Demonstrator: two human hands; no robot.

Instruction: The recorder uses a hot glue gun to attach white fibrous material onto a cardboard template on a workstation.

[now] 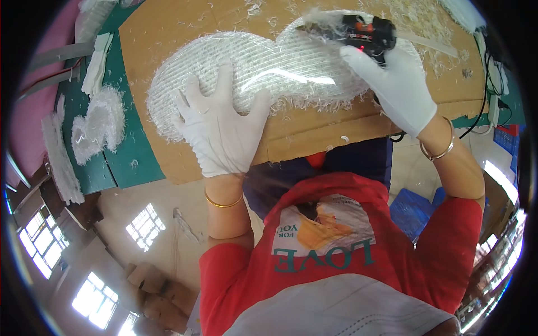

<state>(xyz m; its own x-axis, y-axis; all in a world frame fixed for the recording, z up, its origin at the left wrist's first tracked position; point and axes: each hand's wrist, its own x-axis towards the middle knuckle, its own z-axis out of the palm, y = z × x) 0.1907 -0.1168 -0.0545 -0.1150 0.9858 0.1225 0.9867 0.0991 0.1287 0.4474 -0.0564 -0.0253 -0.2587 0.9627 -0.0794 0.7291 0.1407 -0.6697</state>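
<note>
A white, ribbed, translucent panel [224, 59] with a lobed outline and frayed, fringed edges lies on a sheet of brown cardboard [314, 131]. My left hand [221, 123], in a white glove, rests flat on the panel's left part with its fingers spread. In my gloved right hand [398, 84] is a black and red glue gun [367, 35], held above the panel's right lobe. A pale glue stick [428, 43] sticks out of its back. The gun's nozzle points left, and white fibre tufts [325, 23] partly hide it.
Loose white fibres [440, 22] litter the cardboard's far right. On the green table [134, 162] at left lie a small fuzzy white piece [100, 124], a white glove [96, 64] and a pale strip [61, 151]. Black cables [488, 73] hang at right; blue crates [412, 210] stand below.
</note>
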